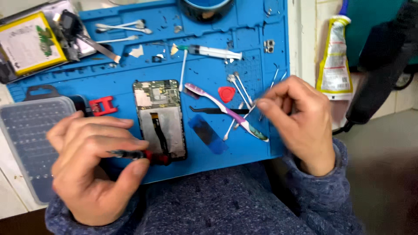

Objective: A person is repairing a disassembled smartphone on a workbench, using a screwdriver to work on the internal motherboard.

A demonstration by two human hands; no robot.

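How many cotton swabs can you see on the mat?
7, perhaps more hidden. Three lie top left, one beside the syringe, two by the red pick, one under the toothbrush.

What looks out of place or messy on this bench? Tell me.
The toothbrush lies slantwise across the blue mat among scattered cotton swabs, odd beside the opened phone. White flecks dot the mat. Nothing looks spilled.

Left hand (93, 163) grips a screwdriver (135, 155) at the opened phone (160, 119) — right hand (298, 119) pinches tweezers (271, 89).
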